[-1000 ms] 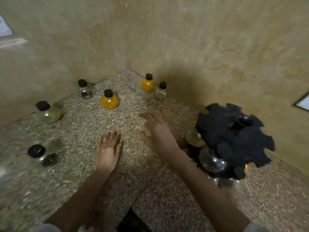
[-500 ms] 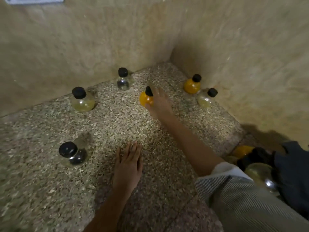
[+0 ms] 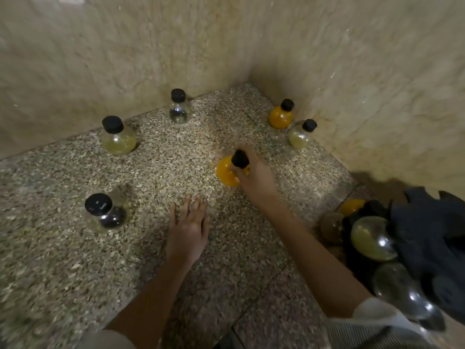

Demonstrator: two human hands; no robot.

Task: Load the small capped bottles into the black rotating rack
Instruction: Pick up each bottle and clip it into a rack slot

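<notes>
My right hand [image 3: 256, 176] grips an orange bottle [image 3: 225, 173] by its neck under the black cap, tilted, near the middle of the speckled floor. My left hand [image 3: 188, 227] rests flat on the floor, fingers straight. The black rotating rack [image 3: 427, 235] sits at the right edge with several round bottles hanging in it, one yellowish [image 3: 372, 238], one orange [image 3: 352, 206]. Loose capped bottles stand around: a pale yellow one [image 3: 118, 137], a clear one [image 3: 179, 108], an orange one [image 3: 281, 115], a pale one [image 3: 300, 136] and a dark-filled one [image 3: 108, 212].
Two beige walls [image 3: 226, 46] meet in a corner behind the bottles. The floor is speckled stone [image 3: 63, 260] with a darker tile toward the front right. My striped sleeve [image 3: 364, 328] shows at the bottom right.
My right hand reached to the orange bottle, closed round its neck and drew it back toward me. The view swung left, so the rack slid to the right edge. My left hand stayed flat.
</notes>
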